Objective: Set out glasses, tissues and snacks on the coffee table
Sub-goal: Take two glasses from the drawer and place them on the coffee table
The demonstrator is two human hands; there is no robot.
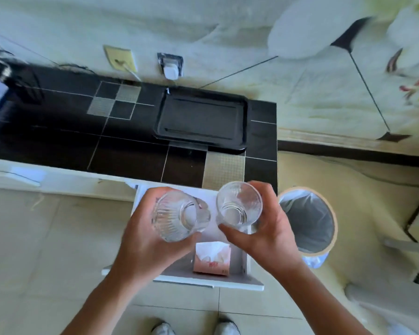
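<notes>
My left hand [143,238] grips a clear ribbed glass [177,216], tilted with its mouth toward me. In my right hand [266,228] is a second clear glass [238,206], fingers curled round its side. Both glasses hover above an open white drawer [252,279]. Inside the drawer, below the glasses, lies a pink tissue pack [212,258] with white tissue sticking out. An empty black tray [201,119] sits on the black tiled counter [121,141] behind the drawer.
A round bin [307,218] lined with a clear bag stands on the floor right of the drawer. A white charger [171,68] is plugged into the wall above the counter. A dark object lies at the counter's far left. My shoes show at the bottom.
</notes>
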